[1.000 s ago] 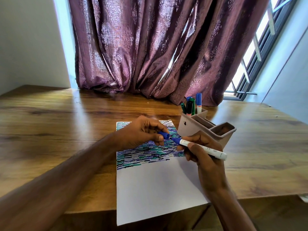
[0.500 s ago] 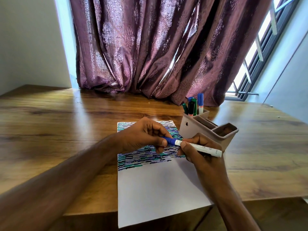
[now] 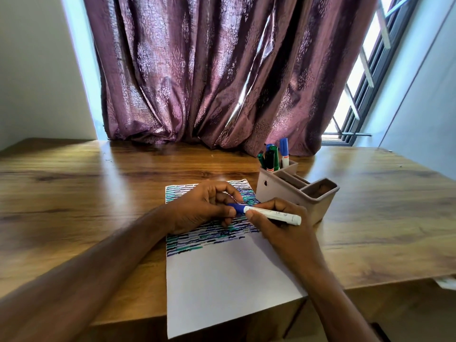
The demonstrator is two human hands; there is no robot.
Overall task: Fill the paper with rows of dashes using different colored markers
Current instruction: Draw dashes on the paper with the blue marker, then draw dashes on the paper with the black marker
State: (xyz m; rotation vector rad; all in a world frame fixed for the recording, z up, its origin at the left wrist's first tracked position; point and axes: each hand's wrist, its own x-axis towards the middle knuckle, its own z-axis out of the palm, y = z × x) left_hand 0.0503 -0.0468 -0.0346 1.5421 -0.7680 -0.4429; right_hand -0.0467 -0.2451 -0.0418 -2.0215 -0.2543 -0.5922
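A white sheet of paper [image 3: 222, 287] lies on the wooden table [image 3: 86, 193], its near end hanging past the table's front edge. Rows of blue, green and black dashes cover its far half. My right hand [image 3: 278, 225] grips the white barrel of a blue marker [image 3: 274, 214] above the dashes. My left hand [image 3: 204, 208] pinches the marker's blue cap [image 3: 237, 208], which sits on the marker's tip.
A beige pen holder [image 3: 296, 193] stands just right of the paper, with several capped markers [image 3: 274, 156] upright in its far compartment. A purple curtain [image 3: 209, 82] hangs behind the table. A window lies at the right.
The blue cap in my left hand was apart from the marker's tip; now it is pushed onto it. Both hands have come closer together.
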